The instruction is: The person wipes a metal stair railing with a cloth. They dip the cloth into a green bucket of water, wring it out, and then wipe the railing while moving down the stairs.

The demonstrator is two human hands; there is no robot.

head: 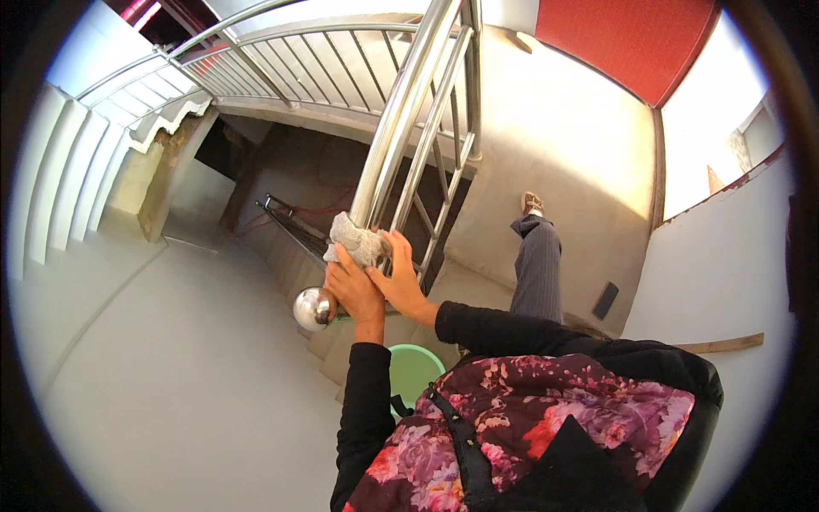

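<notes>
A damp-looking grey cloth point(355, 240) is wrapped over the stainless steel handrail point(409, 102) of a stair railing. My left hand point(355, 291) presses on its near side, fingers spread along the rail. From the right, my right hand point(406, 275) curves around the rail, with its thumb and fingertips at the edge of the cloth. Just left of my left hand, a polished metal ball point(314, 308) caps the railing post. Below my forearms stands a light green plastic basin point(416, 368), partly hidden by my sleeve and floral apron.
Concrete steps point(326, 361) descend beside the railing, and a dark stairwell opens point(301, 160) beyond it. White-edged stairs point(70, 173) rise at the left. A dark flat object point(605, 301) lies on the landing point(492, 211) near my leg point(537, 269). A red panel point(620, 45) stands at the back.
</notes>
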